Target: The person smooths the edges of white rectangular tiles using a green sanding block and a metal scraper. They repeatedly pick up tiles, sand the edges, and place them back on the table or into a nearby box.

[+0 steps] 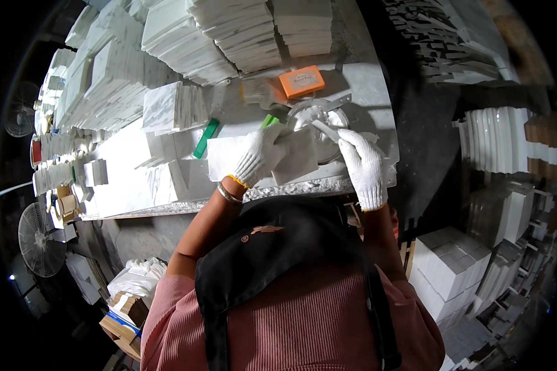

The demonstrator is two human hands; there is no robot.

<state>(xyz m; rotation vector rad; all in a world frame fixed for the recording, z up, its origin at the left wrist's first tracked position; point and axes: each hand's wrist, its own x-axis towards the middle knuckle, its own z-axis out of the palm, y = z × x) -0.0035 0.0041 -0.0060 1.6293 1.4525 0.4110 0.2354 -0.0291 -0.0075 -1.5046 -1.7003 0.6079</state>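
Note:
My left hand (258, 156), in a white knit glove with a yellow cuff, is closed on a thin white tile (298, 156) above the near part of the table. Another pale tile (221, 159) shows to the left of that hand, partly covered by it. My right hand (361, 166), gloved the same way, grips a flat-bladed putty knife (325, 130). The blade reaches over a round tub (345, 116) with white paste inside, between the held tile and the right hand. Part of the tub is hidden by the tile and the glove.
Tall stacks of marble tiles (167, 40) fill the table's far and left sides. An orange box (302, 81), a dark green strip (206, 138) and a light green piece (269, 120) lie past my hands. White blocks (450, 263) are piled right; a fan (41, 239) stands left.

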